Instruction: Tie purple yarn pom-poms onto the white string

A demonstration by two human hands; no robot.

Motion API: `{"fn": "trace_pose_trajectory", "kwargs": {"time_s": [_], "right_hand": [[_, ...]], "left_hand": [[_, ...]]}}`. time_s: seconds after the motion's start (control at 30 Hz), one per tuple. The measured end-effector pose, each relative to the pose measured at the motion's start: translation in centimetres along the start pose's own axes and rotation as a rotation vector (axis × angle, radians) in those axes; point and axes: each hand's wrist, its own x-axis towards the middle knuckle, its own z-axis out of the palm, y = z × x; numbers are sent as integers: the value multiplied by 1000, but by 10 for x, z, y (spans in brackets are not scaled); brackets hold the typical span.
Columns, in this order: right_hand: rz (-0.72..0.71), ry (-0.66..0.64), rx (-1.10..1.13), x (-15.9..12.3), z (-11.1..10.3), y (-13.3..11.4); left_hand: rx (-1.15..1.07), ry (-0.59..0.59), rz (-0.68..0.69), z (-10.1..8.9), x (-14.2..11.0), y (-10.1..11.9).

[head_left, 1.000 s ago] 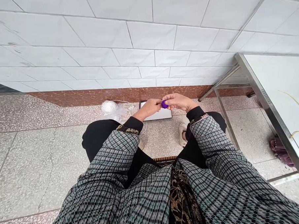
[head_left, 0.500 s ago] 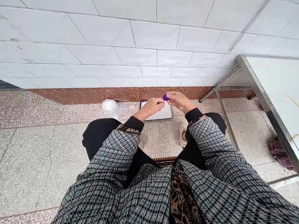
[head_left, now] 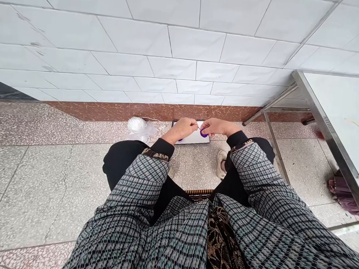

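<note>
My left hand [head_left: 182,129] and my right hand [head_left: 216,127] are held close together out past my knees. My right hand pinches a small purple piece [head_left: 203,133]. A thin strand runs from it to the closed fingertips of my left hand, and a bit of purple also shows under that hand. Below the hands, a flat white board [head_left: 195,138] lies on the floor by the wall. A white ball of thread [head_left: 136,124] in clear plastic sits left of the board.
A metal table [head_left: 331,129] with a white top stands at the right, its legs reaching to the wall. A dark purple cloth bundle [head_left: 345,194] lies under it. The floor is speckled stone, the wall white tile over a brown skirting.
Both hands have dropped a little and drawn slightly apart. The purple piece now shows as a small loop with a strand stretched between the hands.
</note>
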Motion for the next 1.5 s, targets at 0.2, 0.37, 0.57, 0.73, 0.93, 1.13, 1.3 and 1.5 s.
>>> {"fn": "trace_pose_trajectory", "kwargs": {"time_s": [0.2,0.37,0.57,0.73,0.93,1.13,1.3,1.5], "right_hand": [[-22,288,431,9,9,-7],[1,281,814,4,11,-16],[-33,196,811,-1,9,-16],[-135,39,565,-9,2,-13],[-88,77,75,0,4,2],[-67,353,504,14,11,-3],[-171,244,862,9,12,-14],[-271,42,666,-9,3,-17]], "left_hand": [[-169,-2,4,5,-1,4],[-174,-29,43,12,1,0],[-160,-31,23,11,1,0],[-172,-73,-36,6,1,0],[-64,-33,-3,1,0,1],[-201,-13,16,1,-2,6],[-225,-41,19,3,-1,2],[-147,-19,-34,4,2,-4]]}}
